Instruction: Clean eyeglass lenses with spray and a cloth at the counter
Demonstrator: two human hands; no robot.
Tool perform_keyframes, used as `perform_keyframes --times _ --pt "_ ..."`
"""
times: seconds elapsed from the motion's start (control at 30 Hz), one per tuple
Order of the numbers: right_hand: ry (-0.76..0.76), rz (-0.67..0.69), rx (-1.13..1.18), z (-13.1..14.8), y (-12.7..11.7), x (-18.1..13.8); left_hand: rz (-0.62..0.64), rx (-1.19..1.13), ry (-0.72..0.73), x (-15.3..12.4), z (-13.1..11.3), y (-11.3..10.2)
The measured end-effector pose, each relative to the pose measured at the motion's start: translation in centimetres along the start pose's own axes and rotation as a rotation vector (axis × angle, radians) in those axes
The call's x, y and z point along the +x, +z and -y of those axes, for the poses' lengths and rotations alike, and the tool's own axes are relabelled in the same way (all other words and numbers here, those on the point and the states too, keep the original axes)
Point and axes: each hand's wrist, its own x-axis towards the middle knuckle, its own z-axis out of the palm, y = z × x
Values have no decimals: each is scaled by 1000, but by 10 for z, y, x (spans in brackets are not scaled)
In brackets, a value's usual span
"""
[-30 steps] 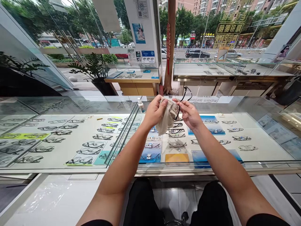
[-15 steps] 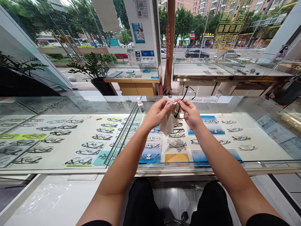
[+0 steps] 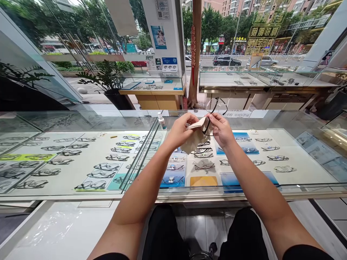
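Above the glass counter, my left hand (image 3: 182, 129) is closed on a beige cleaning cloth (image 3: 192, 143) that hangs down below the fingers. My right hand (image 3: 221, 129) pinches a pair of dark-framed eyeglasses (image 3: 217, 105) at the frame, one part rising above the fingers and another reaching down beside the cloth. The cloth's upper edge lies against the eyeglasses; whether it wraps a lens is hidden by the fingers. Just left of my left hand, a small white spray bottle (image 3: 162, 121) stands upright on the counter.
Under the glass top of the display counter (image 3: 306, 177) lie rows of eyeglasses (image 3: 90, 185). An open white drawer (image 3: 62, 231) with clear plastic film is at the lower left. Further glass cases (image 3: 233, 77), a potted plant (image 3: 104, 81) and a wooden post (image 3: 194, 72) stand beyond.
My left hand has drawn slightly left from my right fingers, with the cloth now folded flatter at its top. The eyeglasses have tilted a little in my right hand.
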Motion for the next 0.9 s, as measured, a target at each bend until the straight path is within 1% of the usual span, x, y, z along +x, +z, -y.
perform_keyframes --times 0.1,0.2,0.37,0.47,0.67,0.83,0.9 --pt "-3 -5 8 1 0 1 -50 146 56 0 3 1" --pt "-3 -22 -5 1 0 1 -70 269 134 0 7 2" --pt "-21 -62 -23 2 -2 2 -143 325 172 -2 7 3" --pt "-37 -57 -18 3 -4 3 -172 341 180 -2 8 3" --pt "-69 -56 53 0 -3 4 -98 288 267 -3 8 10" --pt "-49 -80 25 -1 -3 4 -8 274 262 -4 1 12" --pt "-43 -84 19 -1 -4 5 10 289 261 -5 0 12"
